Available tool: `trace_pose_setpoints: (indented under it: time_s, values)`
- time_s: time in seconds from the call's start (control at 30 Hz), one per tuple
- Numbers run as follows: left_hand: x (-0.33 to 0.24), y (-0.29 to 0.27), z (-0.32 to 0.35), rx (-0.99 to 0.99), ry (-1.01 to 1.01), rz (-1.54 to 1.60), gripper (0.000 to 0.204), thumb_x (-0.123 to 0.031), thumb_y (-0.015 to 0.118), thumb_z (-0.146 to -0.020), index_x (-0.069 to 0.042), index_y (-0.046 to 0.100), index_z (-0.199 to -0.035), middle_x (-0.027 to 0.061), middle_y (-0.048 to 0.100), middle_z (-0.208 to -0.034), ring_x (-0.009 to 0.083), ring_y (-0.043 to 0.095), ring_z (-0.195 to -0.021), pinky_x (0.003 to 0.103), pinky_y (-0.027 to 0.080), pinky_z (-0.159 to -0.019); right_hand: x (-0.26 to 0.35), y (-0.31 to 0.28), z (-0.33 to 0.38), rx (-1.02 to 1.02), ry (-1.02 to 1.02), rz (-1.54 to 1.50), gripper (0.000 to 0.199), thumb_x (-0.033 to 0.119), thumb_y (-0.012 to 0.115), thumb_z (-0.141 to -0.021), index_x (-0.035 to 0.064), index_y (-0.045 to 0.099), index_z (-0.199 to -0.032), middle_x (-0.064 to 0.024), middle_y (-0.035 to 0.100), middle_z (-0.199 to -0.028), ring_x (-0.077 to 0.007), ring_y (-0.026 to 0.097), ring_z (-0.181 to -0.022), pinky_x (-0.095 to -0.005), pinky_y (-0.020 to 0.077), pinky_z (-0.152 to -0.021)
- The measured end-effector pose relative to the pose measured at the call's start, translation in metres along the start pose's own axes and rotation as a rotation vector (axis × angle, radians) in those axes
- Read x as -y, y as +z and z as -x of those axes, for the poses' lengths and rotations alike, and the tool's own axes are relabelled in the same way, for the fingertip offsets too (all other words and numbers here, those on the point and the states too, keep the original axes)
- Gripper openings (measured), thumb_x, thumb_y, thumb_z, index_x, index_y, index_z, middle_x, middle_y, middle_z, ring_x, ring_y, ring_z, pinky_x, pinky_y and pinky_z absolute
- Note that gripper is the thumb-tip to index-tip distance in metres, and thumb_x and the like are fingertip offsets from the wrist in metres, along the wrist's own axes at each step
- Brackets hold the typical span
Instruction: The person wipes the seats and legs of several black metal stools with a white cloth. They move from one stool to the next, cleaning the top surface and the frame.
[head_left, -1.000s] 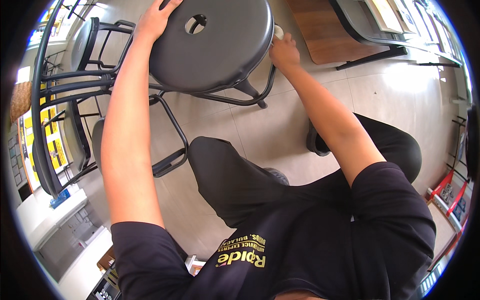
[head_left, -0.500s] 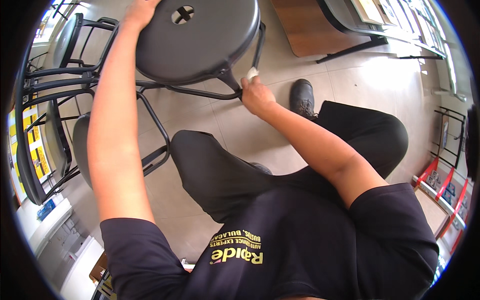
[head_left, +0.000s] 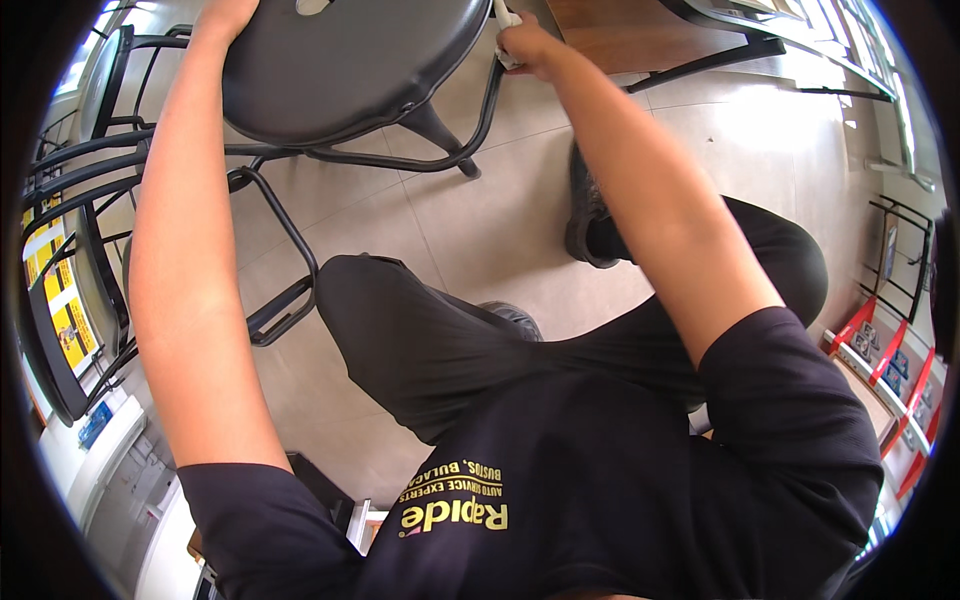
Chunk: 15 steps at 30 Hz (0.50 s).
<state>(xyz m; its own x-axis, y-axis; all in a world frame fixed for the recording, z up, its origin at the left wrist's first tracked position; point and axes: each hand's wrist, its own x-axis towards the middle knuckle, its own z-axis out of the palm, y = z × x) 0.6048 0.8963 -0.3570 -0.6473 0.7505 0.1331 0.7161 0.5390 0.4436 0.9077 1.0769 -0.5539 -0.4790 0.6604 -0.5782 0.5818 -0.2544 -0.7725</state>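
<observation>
A black stool (head_left: 350, 75) with a round seat and a hole in its middle stands tilted at the top of the view. My left hand (head_left: 228, 14) grips the seat's left rim, its fingertips cut off by the picture's edge. My right hand (head_left: 527, 45) is closed around a crumpled white cloth (head_left: 507, 58), pressed against the black tubular frame (head_left: 490, 105) at the stool's right side. Below the seat, a black leg (head_left: 440, 135) reaches to the bent tube of the base.
Black metal-framed chairs (head_left: 60, 330) crowd the left side, one tube close to my left knee (head_left: 365, 300). A brown wooden board (head_left: 600, 35) with dark legs lies at upper right. Red-and-white shelving (head_left: 880, 365) stands at right. Tiled floor (head_left: 470, 230) stretches between my boots.
My right hand has moved up along the frame with the white cloth, away from the leg joint. The stool and my left hand have shifted slightly left and up in view.
</observation>
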Motion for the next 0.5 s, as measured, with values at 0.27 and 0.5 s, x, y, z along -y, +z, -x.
trace_pose_setpoints:
  time_s: [0.27,0.5]
  values:
    - [0.005,-0.004,0.002,0.039,0.076,0.157,0.07,-0.061,0.059,-0.103,-0.007,0.063,-0.146,0.0183,0.07,-0.139,0.0284,0.064,-0.131,0.038,0.045,-0.113,-0.061,0.064,0.072,-0.149,-0.018,-0.472,0.051,0.008,0.054,-0.092,0.0032,0.04,-0.141,-0.0132,0.068,-0.103,-0.0227,0.073,-0.083,-0.0402,0.0559,-0.072]
    - [0.0,-0.006,0.002,-0.016,0.081,0.057,0.07,-0.061,0.06,-0.102,-0.005,0.064,-0.145,0.0187,0.07,-0.138,0.0301,0.064,-0.131,0.039,0.045,-0.113,-0.098,0.05,0.108,0.061,0.027,-0.259,0.042,0.011,0.052,-0.093,0.0048,0.052,-0.134,-0.0114,0.072,-0.099,-0.0222,0.069,-0.091,-0.039,0.0556,-0.076]
